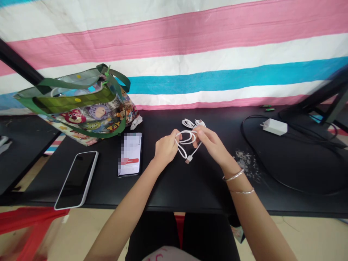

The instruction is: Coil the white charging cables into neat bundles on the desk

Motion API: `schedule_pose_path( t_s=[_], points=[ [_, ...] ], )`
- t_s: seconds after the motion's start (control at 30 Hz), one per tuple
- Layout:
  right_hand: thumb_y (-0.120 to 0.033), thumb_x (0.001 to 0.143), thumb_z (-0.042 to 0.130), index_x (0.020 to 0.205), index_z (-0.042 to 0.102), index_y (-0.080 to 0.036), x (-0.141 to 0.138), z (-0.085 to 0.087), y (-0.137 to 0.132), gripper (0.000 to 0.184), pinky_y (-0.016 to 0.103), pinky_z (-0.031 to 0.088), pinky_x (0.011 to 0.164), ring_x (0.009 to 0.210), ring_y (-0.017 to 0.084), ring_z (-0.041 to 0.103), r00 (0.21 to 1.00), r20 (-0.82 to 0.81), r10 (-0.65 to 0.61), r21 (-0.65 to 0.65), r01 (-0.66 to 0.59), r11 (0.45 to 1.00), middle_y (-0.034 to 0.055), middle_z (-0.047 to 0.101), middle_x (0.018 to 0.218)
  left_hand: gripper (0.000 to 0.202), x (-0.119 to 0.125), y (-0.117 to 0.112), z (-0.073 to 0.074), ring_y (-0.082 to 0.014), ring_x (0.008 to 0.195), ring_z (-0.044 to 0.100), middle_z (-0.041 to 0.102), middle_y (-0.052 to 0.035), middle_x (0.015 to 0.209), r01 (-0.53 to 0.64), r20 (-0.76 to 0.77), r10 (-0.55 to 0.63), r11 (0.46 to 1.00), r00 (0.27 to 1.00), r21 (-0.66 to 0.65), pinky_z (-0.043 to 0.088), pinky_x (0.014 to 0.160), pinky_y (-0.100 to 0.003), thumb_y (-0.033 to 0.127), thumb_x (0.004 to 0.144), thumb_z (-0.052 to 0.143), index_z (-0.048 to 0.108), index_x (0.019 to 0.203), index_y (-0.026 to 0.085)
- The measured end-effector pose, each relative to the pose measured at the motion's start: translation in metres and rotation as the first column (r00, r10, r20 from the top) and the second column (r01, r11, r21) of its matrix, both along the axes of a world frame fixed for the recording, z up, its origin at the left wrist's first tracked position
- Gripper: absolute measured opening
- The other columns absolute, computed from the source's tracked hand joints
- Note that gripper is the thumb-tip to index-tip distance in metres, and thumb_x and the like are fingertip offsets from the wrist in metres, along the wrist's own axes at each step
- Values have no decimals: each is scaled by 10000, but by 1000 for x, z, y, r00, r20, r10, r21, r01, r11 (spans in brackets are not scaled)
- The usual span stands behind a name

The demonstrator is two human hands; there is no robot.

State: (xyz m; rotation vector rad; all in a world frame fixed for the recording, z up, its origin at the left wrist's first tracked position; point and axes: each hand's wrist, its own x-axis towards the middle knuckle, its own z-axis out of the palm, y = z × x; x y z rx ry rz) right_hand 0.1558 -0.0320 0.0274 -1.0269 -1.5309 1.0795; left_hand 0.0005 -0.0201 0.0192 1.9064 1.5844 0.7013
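Observation:
A white USB cable (182, 151) hangs in loose loops between my two hands, over the middle of the black table. My left hand (166, 146) is closed on the left side of the loops. On the other side, my right hand (208, 139) pinches the cable between thumb and fingers. The cable's USB plug (189, 158) dangles below the loops, pointing down and left. Just behind my hands lies a second white cable (187, 123), bundled up, partly hidden by my right hand.
Left of my hands lie a phone with a lit screen (136, 154) and a dark-screened phone (77, 181) near the front edge. A cartoon-print bag (92, 116) stands behind them. Rightward are a white charger (275, 127), a black cable (255, 154) and white crumbs (247, 163).

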Motion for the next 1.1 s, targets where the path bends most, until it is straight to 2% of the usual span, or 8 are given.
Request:
schedule_pose_path(
  t_s=[0.3, 0.4, 0.5, 0.6, 0.73, 0.87, 0.97, 1.1],
  points=[
    [-692, 741, 556, 728, 497, -225, -1, -1, 0, 471, 285, 466, 605, 551, 124, 539, 999, -46, 10, -5, -11, 1000, -43, 525, 571, 162, -1, 0, 1, -193, 668, 529, 522, 20, 600, 25, 69, -28, 999, 997, 34, 268, 585, -227, 184, 864, 462, 482, 713, 239],
    [-692, 753, 540, 762, 544, -222, -2, -1, 1, 470, 292, 485, 609, 553, 127, 549, 997, -74, 6, 8, -6, 1000, -34, 545, 590, 163, 0, -1, 3, -187, 719, 542, 574, 14, 667, 9, 146, -18, 998, 989, 60, 287, 593, -229, 165, 844, 482, 477, 696, 234],
    [-693, 772, 511, 857, 610, -217, -1, 0, 0, 493, 301, 505, 617, 574, 136, 576, 995, -84, 47, 3, -47, 999, -12, 590, 636, 187, 1, 0, 1, -155, 623, 527, 562, 35, 595, 9, 267, -5, 1000, 964, -13, 296, 572, -222, 182, 855, 488, 467, 674, 224],
    [-669, 800, 496, 902, 639, -213, -1, 1, -1, 489, 306, 516, 651, 611, 144, 602, 994, -56, 91, 6, -91, 996, 2, 617, 658, 257, 4, 3, -5, -111, 454, 434, 474, 63, 461, 60, 493, -2, 993, 870, -101, 305, 510, -211, 273, 896, 476, 440, 648, 214],
    [-638, 830, 476, 946, 639, -215, 0, -3, 1, 467, 329, 515, 743, 722, 167, 640, 996, 14, 84, 19, -84, 996, 24, 652, 714, 364, 8, 5, -3, -74, 381, 342, 368, 87, 423, 151, 799, 35, 976, 600, -156, 328, 430, -181, 446, 889, 506, 392, 637, 209],
    [-565, 842, 501, 952, 605, -209, -1, -11, 3, 387, 345, 507, 771, 786, 183, 651, 995, 80, 58, 12, -59, 998, 35, 669, 770, 403, 8, 4, 6, -50, 355, 234, 292, 107, 432, 182, 904, 116, 961, 411, -206, 282, 361, -140, 505, 865, 532, 370, 650, 206],
    [-477, 861, 492, 877, 565, -205, -2, -13, 3, 283, 320, 503, 701, 674, 157, 624, 990, 134, 39, 18, -42, 999, 13, 630, 697, 389, 6, 5, 7, -40, 344, 218, 289, 113, 428, 184, 907, 132, 958, 399, -220, 266, 352, -128, 480, 871, 539, 376, 656, 200],
    [-432, 876, 469, 903, 484, -223, -3, -11, 2, 212, 260, 456, 546, 489, 110, 530, 996, 94, -1, 40, -2, 999, -51, 546, 577, 327, 6, 7, 0, -34, 336, 245, 330, 112, 416, 152, 875, 130, 963, 467, -224, 226, 355, -133, 419, 884, 545, 415, 686, 194]
  ],
)
